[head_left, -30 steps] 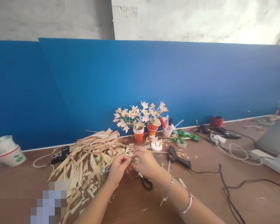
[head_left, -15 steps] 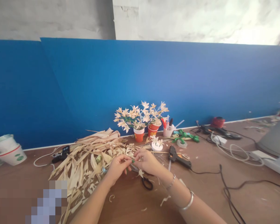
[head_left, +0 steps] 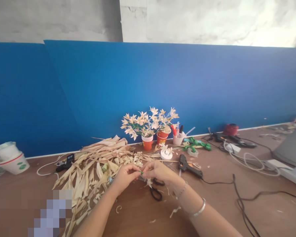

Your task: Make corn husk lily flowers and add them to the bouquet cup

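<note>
My left hand (head_left: pixel 126 177) and my right hand (head_left: pixel 158 170) meet above the table, fingertips pinched together on a small strip of green tape (head_left: pixel 141 172). Just below my right hand shows a pale husk flower (head_left: pixel 148 183); whether it joins the green strip is hidden by the fingers. Black-handled scissors (head_left: pixel 156 193) lie under my right hand, blades mostly covered. To the left spreads a heap of dried corn husks (head_left: pixel 85 174). Behind my hands, finished-looking husk flowers (head_left: pixel 139 121) stand in an orange paper cup (head_left: pixel 147 144), beside a second orange cup (head_left: pixel 162 137).
A black glue gun (head_left: pixel 189 167) lies right of my hands, its cord trailing rightward. Loose flowers rest on a white round holder (head_left: pixel 166 154). Green tape rolls (head_left: pixel 196 143) and a tool cup (head_left: pixel 178 140) stand behind. White cups (head_left: pixel 14 163) sit far left.
My right hand's fingers have curled in closer to my left fingertips, and the green strip shows slightly shifted. The flower below has moved a little. Other things stay put.
</note>
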Motion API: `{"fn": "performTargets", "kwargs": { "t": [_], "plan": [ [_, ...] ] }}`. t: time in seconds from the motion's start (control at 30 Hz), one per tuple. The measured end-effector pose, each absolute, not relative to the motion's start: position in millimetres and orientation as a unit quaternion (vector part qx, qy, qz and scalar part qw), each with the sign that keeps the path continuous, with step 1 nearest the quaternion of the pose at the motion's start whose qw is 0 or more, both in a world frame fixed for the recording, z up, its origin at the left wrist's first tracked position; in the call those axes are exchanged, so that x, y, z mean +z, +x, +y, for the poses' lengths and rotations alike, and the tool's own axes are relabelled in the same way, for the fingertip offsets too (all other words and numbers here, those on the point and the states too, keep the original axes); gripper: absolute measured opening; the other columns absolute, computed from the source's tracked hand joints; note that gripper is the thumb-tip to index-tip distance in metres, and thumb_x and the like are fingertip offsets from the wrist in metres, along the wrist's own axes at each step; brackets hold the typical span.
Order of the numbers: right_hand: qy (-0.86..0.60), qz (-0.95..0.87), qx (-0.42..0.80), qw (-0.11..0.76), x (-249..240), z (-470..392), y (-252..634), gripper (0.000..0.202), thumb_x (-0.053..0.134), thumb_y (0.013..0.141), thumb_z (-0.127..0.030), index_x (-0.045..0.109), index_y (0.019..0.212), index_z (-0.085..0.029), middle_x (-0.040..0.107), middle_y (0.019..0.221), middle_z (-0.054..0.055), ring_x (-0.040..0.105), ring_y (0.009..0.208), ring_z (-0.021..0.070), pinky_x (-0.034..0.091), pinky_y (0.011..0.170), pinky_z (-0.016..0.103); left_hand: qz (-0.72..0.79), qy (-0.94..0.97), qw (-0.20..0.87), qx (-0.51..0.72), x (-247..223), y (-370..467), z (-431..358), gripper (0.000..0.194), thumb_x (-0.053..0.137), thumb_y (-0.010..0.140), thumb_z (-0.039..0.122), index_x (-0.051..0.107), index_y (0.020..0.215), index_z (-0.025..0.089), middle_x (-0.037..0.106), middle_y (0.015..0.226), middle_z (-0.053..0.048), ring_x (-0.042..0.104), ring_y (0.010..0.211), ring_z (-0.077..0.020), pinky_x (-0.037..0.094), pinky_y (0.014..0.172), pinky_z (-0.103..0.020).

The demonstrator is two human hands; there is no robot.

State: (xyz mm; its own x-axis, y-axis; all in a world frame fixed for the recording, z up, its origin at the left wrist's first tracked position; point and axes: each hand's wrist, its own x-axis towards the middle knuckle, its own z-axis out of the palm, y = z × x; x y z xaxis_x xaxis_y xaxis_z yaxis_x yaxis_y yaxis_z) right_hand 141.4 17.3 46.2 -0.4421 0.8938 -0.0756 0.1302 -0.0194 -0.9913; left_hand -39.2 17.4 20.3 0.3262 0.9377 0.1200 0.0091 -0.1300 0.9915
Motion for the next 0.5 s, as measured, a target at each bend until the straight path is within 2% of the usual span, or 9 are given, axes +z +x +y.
{"fn": "performTargets", "kwargs": {
  "t": [0.33, 0.43, 0.5],
  "plan": [
    [-0.407, -0.563, 0.666, 0.272, 42.3, 21.2, 146.7, 0.011, 0.072, 0.054, -0.023, 0.071, 0.061, -0.015, 0.061, 0.054, -0.002, 0.046, 0.052, 0.0078, 0.033, 0.055, 0.021, 0.373, 0.606, 0.555, 0.432, 25.0, -36.1, 10.9, 0.014, 0.068, 0.067, 0.029, 0.067, 0.068, 0.015, 0.06, 0.067, -0.001, 0.049, 0.055, -0.0109, 0.04, 0.055, -0.023],
    [-0.432, -0.61, 0.611, 0.261, 43.0, 20.1, 144.8, 0.012, 0.068, 0.06, -0.025, 0.071, 0.065, -0.014, 0.06, 0.055, -0.003, 0.045, 0.052, 0.0085, 0.033, 0.053, 0.022, 0.388, 0.599, 0.553, 0.429, 24.9, -34.2, 9.7, 0.017, 0.068, 0.068, 0.031, 0.063, 0.065, 0.015, 0.056, 0.06, 0.001, 0.047, 0.053, -0.0102, 0.038, 0.054, -0.022],
    [-0.458, -0.673, 0.512, 0.274, 44.2, 17.0, 140.4, 0.016, 0.066, 0.063, -0.025, 0.07, 0.074, -0.015, 0.063, 0.065, -0.001, 0.05, 0.059, 0.0109, 0.035, 0.056, 0.022, 0.408, 0.589, 0.545, 0.434, 22.4, -33.1, 10.5, 0.019, 0.067, 0.068, 0.033, 0.061, 0.065, 0.015, 0.053, 0.055, 0.003, 0.045, 0.05, -0.0095, 0.036, 0.051, -0.021]
  ]
}}
